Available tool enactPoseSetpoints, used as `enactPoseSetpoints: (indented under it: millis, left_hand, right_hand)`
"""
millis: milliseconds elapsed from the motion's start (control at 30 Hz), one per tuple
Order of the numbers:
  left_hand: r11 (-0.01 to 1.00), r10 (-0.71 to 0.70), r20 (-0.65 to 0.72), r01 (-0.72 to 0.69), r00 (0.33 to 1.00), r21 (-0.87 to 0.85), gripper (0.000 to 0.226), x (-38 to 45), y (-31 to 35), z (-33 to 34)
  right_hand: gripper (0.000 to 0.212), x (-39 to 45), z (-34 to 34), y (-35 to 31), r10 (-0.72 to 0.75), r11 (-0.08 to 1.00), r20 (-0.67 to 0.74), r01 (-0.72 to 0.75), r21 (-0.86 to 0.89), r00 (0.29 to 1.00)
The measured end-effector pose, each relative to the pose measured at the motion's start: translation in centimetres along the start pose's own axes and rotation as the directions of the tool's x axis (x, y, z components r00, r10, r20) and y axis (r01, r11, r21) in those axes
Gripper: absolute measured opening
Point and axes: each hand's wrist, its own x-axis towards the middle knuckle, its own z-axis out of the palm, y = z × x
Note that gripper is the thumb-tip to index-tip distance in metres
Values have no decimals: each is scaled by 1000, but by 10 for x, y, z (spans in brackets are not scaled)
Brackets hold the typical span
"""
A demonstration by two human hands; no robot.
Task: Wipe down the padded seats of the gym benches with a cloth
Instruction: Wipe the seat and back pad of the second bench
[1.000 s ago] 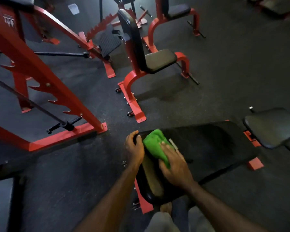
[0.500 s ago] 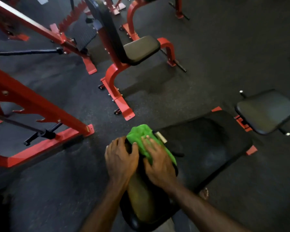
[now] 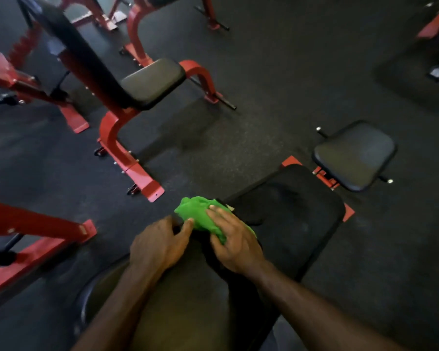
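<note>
A green cloth is pressed against the left edge of the black bench pad by the right hand, fingers spread flat over it. The cloth's near edge is touched by the left hand, fingers loosely extended.

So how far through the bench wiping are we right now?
Nothing is visibly finished. In hand: the right hand presses the green cloth onto the near end of the long black bench pad, and the left hand touches the cloth's edge. Left: the small seat pad beyond it and the upright bench seat.
</note>
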Motion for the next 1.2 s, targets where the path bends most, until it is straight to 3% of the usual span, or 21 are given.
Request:
enactPoseSetpoints:
  millis: [67, 100, 233, 467, 567, 667, 767, 867, 933, 1033, 1100, 1133, 1167, 1200]
  left_hand:
    - [1000, 19, 37, -19, 999, 19, 53, 5, 10, 6]
    - [999, 28, 31, -29, 999, 38, 54, 11, 21, 12]
    - [991, 36, -28, -32, 999, 133, 63, 20, 55, 28]
    - [992, 10, 38, -15, 999, 125, 56, 70, 125, 57]
    - [998, -13, -52, 17, 999, 66, 49, 88, 158, 76]
    - [998, -54, -80, 56, 995, 25, 61, 121, 191, 98]
    - [997, -7, -40, 10, 999, 79, 65, 147, 213, 117]
    - [999, 18, -62, -16, 998, 29, 42, 167, 247, 133]
    - [998, 13, -97, -20, 995, -66, 33, 178, 267, 140]
    - [998, 59, -79, -61, 995, -23, 37, 191, 279, 148]
    - [998, 59, -13, -59, 998, 4, 51, 199, 285, 151]
    - [999, 48, 14, -48, 999, -8, 56, 201, 290, 152]
    - [999, 37, 26, -36, 999, -25, 58, 205, 298, 154]
    - [999, 32, 22, -31, 999, -33, 59, 208, 305, 155]
  right_hand:
    - [62, 14, 2, 14, 168, 986, -80, -168, 7, 983]
    - [61, 14, 1, 17, 183, 983, -102, -184, 8, 978]
    - [65, -6, -12, 24, -51, 997, 5, 50, 51, 999]
    - [59, 48, -35, 110, 136, 991, -51, -136, 10, 989]
    - [53, 40, -36, 126, -1, 998, -40, 4, 61, 999]
    - [58, 55, -66, 186, -100, 995, 49, 99, 19, 994]
    - [58, 82, -87, 235, 53, 998, -38, -54, -42, 998]
    - [59, 86, -84, 236, 193, 981, -37, -194, -10, 980]
    - [57, 84, -88, 243, 139, 990, -12, -138, 26, 990]
    - [53, 95, -104, 293, 45, 998, -97, -49, -41, 994]
    - [56, 113, -115, 332, 288, 955, -163, -296, -28, 944]
    - [57, 119, -118, 341, 444, 891, -189, -454, -7, 876]
    - [58, 121, -119, 345, 533, 839, -202, -543, 1, 822]
    - [58, 120, -118, 342, 512, 853, -194, -521, 1, 837]
